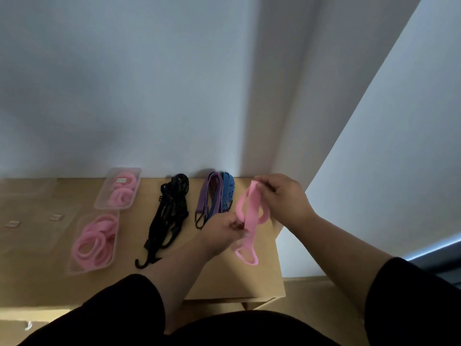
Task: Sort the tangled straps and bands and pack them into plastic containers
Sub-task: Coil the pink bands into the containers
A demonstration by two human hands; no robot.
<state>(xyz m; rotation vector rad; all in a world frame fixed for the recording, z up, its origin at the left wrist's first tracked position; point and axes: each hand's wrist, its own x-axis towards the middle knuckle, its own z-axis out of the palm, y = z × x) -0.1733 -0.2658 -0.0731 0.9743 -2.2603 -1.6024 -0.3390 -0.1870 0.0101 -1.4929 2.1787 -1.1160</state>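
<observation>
A long pink band (250,218) hangs in loops above the right end of the wooden table (224,275). My right hand (284,198) pinches its top end. My left hand (224,232) pinches it lower down, and its tail loop dangles near the table. Two clear plastic containers hold coiled pink bands: the far container (119,188) and the near container (93,242). A tangle of black straps (169,216) with hooks lies in the middle. Purple and blue striped straps (214,196) lie beside it, near the wall.
The table's right edge (280,258) drops off just past the pink band. A white wall stands right behind the table. More clear lids or containers (32,203), hard to make out, lie at the far left.
</observation>
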